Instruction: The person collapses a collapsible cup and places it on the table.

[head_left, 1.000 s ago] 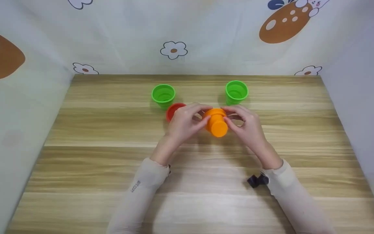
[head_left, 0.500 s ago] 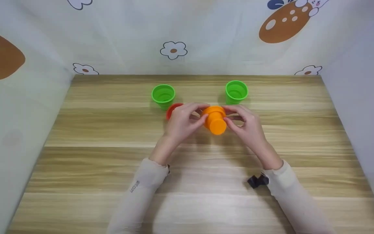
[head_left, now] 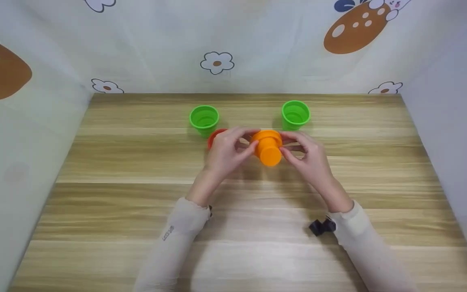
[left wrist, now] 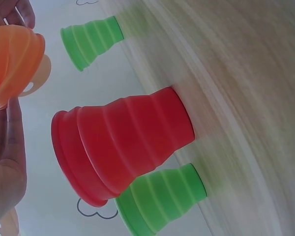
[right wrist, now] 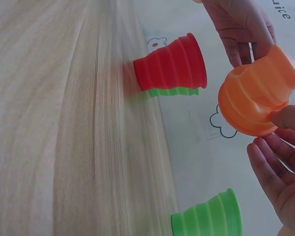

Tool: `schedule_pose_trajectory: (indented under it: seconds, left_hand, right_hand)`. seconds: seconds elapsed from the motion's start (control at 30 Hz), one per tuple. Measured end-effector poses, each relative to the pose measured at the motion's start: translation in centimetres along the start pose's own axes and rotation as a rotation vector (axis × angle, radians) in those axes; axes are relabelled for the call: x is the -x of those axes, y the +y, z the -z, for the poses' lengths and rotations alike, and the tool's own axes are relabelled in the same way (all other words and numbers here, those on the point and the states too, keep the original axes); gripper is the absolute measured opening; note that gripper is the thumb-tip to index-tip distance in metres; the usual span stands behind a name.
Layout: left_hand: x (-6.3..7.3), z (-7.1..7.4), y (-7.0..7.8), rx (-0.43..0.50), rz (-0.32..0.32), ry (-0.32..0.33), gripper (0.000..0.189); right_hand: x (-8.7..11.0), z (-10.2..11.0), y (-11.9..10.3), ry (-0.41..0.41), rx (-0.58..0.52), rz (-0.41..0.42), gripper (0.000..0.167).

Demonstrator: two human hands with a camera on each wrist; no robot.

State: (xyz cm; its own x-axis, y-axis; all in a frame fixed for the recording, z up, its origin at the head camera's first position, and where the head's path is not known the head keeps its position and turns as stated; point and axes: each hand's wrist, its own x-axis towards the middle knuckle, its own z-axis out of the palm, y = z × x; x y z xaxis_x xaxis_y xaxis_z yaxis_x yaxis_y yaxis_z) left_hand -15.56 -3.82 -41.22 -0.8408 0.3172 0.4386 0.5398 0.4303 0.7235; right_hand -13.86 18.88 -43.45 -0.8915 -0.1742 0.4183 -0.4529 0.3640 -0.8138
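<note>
An orange collapsible cup is held up over the table between both hands, its base tilted toward the head camera. My left hand pinches its wide end from the left, thumb on the near side. From the right, my right hand pinches it with thumb and fingers. In the right wrist view the cup shows a narrow part set into a wider, folded rim. A red ribbed cup stands upright beside my left hand, which hides most of it from the head view.
Two green ribbed cups stand upright toward the back: one green cup at left, just behind the red one, the other green cup at right. A patterned cloth backdrop borders the wooden table.
The orange cup has shifted slightly away from the head camera and to the left, with the left hand moving along. The right hand has barely moved, and both keep their grip.
</note>
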Motion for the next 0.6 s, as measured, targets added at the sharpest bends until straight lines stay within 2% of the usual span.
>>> schedule_pose_trajectory:
  seconds: [0.17,0.37,0.6]
  left_hand:
    - [0.02,0.07,0.02,0.034,0.019,0.016,0.024]
    - [0.01,0.05,-0.09,0.083,0.022,0.037,0.024]
    - [-0.01,-0.04,-0.18,0.098,0.035,0.027,0.025]
  right_hand:
    - [0.06,-0.02,0.04,-0.006,-0.013,-0.010,0.036]
    - [0.18,-0.05,0.03,-0.028,-0.069,-0.062,0.041]
    - [0.10,-0.20,0.22,-0.022,-0.074,-0.085,0.044]
